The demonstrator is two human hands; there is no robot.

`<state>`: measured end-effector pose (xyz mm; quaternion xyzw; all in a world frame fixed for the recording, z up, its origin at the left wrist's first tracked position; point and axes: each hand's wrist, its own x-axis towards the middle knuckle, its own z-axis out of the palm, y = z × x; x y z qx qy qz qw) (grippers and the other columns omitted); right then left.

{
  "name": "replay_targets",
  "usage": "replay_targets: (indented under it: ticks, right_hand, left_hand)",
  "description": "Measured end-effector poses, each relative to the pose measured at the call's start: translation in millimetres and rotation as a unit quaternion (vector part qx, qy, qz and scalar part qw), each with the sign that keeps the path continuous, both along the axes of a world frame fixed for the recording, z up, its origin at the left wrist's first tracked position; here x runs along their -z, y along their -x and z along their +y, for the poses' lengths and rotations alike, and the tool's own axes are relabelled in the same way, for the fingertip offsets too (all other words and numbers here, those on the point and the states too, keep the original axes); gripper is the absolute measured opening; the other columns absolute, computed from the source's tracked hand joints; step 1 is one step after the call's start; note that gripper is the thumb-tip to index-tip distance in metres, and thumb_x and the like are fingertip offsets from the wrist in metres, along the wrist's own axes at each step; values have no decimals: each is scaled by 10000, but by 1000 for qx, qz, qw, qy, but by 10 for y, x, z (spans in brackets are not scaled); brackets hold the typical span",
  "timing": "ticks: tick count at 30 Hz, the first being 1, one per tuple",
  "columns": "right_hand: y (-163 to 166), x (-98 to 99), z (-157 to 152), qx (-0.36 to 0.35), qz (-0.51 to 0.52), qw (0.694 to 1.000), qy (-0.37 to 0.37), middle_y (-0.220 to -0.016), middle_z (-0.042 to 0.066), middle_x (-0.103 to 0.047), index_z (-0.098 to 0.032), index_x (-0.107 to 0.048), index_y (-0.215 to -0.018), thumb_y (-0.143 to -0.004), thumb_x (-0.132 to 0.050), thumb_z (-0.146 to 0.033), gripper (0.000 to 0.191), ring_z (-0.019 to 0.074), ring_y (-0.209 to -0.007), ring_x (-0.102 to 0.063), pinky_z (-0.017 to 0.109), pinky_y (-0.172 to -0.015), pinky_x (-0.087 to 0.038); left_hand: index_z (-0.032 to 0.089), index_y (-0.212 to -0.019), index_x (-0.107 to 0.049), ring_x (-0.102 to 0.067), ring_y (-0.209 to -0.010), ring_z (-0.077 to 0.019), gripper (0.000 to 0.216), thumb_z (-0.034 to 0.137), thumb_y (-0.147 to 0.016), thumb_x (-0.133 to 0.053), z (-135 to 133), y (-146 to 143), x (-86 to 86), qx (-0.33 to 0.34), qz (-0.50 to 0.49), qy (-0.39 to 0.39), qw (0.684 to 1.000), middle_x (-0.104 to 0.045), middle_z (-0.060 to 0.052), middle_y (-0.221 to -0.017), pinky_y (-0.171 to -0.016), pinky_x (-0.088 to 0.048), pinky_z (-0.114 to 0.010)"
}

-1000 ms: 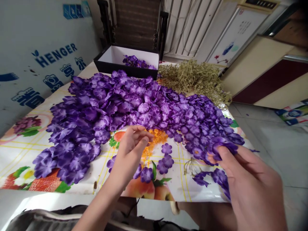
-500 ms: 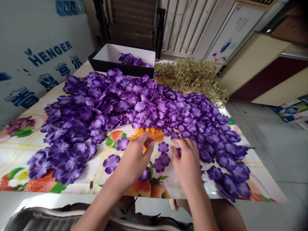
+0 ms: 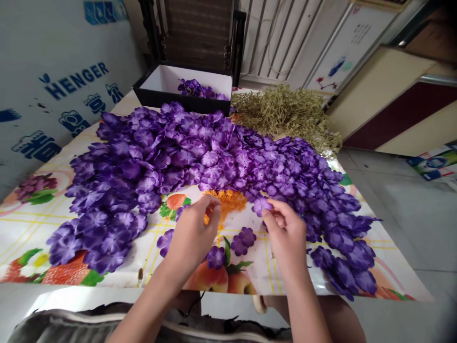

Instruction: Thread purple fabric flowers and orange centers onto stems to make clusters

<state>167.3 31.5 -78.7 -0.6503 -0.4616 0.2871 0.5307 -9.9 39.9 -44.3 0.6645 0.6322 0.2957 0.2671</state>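
Between the thumb and forefinger of my right hand [image 3: 287, 226] is a purple fabric flower [image 3: 261, 206], face up at the edge of the heap. My left hand [image 3: 200, 219] is closed in a pinch over the tablecloth; what its fingertips hold, if anything, is hidden. Just beyond it lies a patch of small orange flower stamens [image 3: 230, 202]. Two loose purple flowers [image 3: 243, 240] rest side by side between my hands, and another loose flower [image 3: 216, 257] lies close to my left wrist. A further flower [image 3: 164, 242] is partly covered by my left hand.
A wide heap of purple flower pieces [image 3: 210, 143] arcs across the fruit-print tablecloth [image 3: 150, 238]. Behind it stand a black box [image 3: 182, 102] with purple flowers inside and a bundle of green stems [image 3: 285, 112]. A chair [image 3: 196, 33] is at the far side.
My right hand has taken hold of a purple flower by its edge; the single flower that lay above the loose pair is gone from there. My left hand has shifted slightly left.
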Motion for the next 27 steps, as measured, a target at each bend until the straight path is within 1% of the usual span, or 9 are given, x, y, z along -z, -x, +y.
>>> replay_targets:
  ticks: [3,6,8,11,17,20,23,25,27]
  right_hand:
    - [-34,-82,-4,42,139,989,-15,-630,-20,-632,-184,-663,-759,-698,-697,-275,115,154,-595,-579,283,-591,-453]
    - [-36,-165,9,59,252,965,-31,-592,-52,-609,-199,-645,-676,-638,-737,-225,103,123,-574,-561,261,-589,-451]
    - [-9,-214,19,58,310,948,-33,-605,-52,-616,-199,-638,-641,-607,-746,-201,114,117,-568,-571,270,-597,-466]
    - [62,-269,26,53,359,931,-33,-616,-41,-634,-197,-640,-609,-577,-761,-207,126,121,-553,-588,279,-575,-477]
    - [185,-308,1,-11,365,931,6,-530,-20,-621,-166,-678,-590,-598,-808,-217,141,112,-496,-557,255,-522,-439]
    - [203,-296,-15,-56,370,926,39,-543,-23,-615,-171,-675,-585,-644,-808,-251,166,106,-532,-555,247,-551,-431]
    - [210,-300,-41,-77,382,919,56,-634,-13,-648,-192,-684,-615,-639,-827,-266,163,119,-615,-584,256,-619,-452]
    - [222,-337,-74,-124,393,908,76,-800,14,-694,-206,-677,-611,-616,-843,-276,181,161,-751,-629,294,-719,-478]
    - [247,-402,-120,-185,401,892,101,-992,38,-698,-209,-653,-578,-606,-845,-273,204,222,-913,-639,353,-814,-480]
  left_hand:
    - [177,-952,-596,-645,-723,-201,201,240,-871,-423,122,295,24,-112,36,-26,993,-718,-64,-845,-624,-453,-273]
    - [167,-931,-604,-647,-804,-250,231,262,-857,-407,230,638,72,-199,92,-32,975,-707,-105,-870,-698,-449,-320]
    - [176,-831,-625,-647,-758,-268,191,288,-809,-473,254,791,113,-178,115,0,977,-697,-98,-788,-679,-443,-330]
    - [203,-738,-634,-633,-689,-255,157,348,-738,-575,229,864,182,-93,126,45,987,-684,-56,-715,-654,-438,-320]
    - [219,-624,-614,-580,-834,-285,94,287,-621,-679,204,850,230,-17,111,35,993,-646,-52,-764,-793,-430,-382]
    - [209,-656,-590,-585,-798,-248,110,301,-695,-636,187,791,144,-19,66,15,998,-633,-49,-759,-783,-450,-373]
    - [192,-823,-541,-627,-720,-191,195,386,-845,-527,86,609,-8,-20,-37,13,999,-651,-38,-765,-653,-480,-290]
    - [187,-868,-518,-643,-695,-178,179,342,-827,-596,-9,448,-117,-9,-229,71,971,-653,-16,-710,-617,-470,-260]
    - [182,-913,-523,-639,-693,-153,162,293,-836,-613,-94,304,-210,25,-319,114,941,-664,-7,-719,-606,-456,-232]
